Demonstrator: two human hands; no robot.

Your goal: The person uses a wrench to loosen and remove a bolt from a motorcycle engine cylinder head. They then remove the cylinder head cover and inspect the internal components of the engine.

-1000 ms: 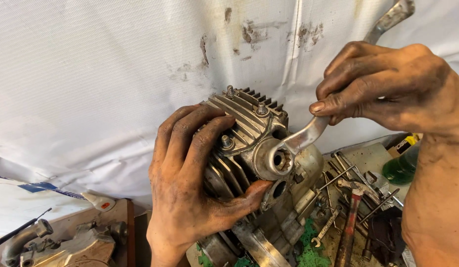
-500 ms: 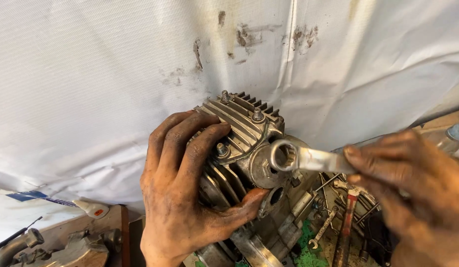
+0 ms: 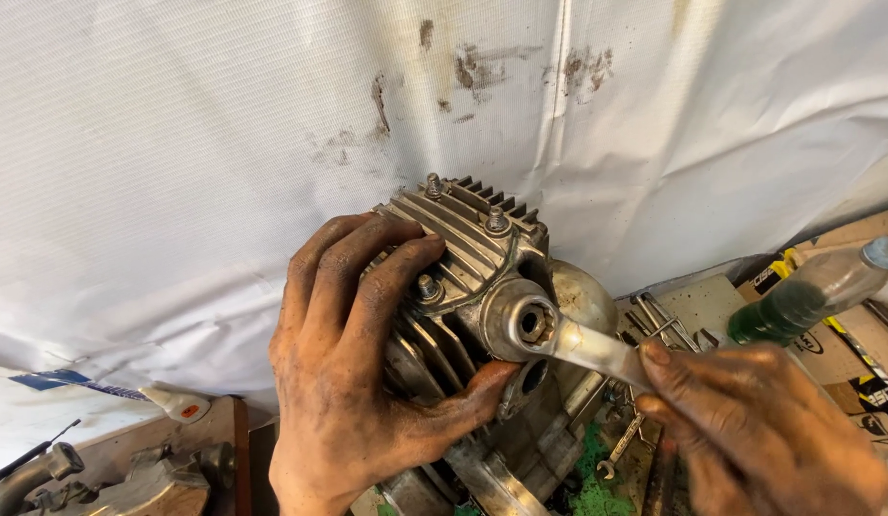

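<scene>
A finned metal engine cylinder head [image 3: 468,244] stands in the middle of the view. My left hand [image 3: 358,373] wraps around its left side, fingers over the fins and thumb under the round cap. My right hand [image 3: 750,435] grips the shaft of a ring spanner [image 3: 583,344] at the lower right. The spanner's ring end sits around the hex cap [image 3: 533,325] on the head's front face. Both hands are dark with grease.
A stained white tarp [image 3: 224,172] hangs behind the engine. A plastic bottle with green liquid [image 3: 812,291] lies at the right on cardboard. Loose spanners and small tools [image 3: 645,420] lie under the engine. Metal parts [image 3: 109,478] rest at the lower left.
My right hand has swung the spanner handle clockwise, from up at the right down to the lower right, with the ring staying on the cap. My left hand kept its hold.
</scene>
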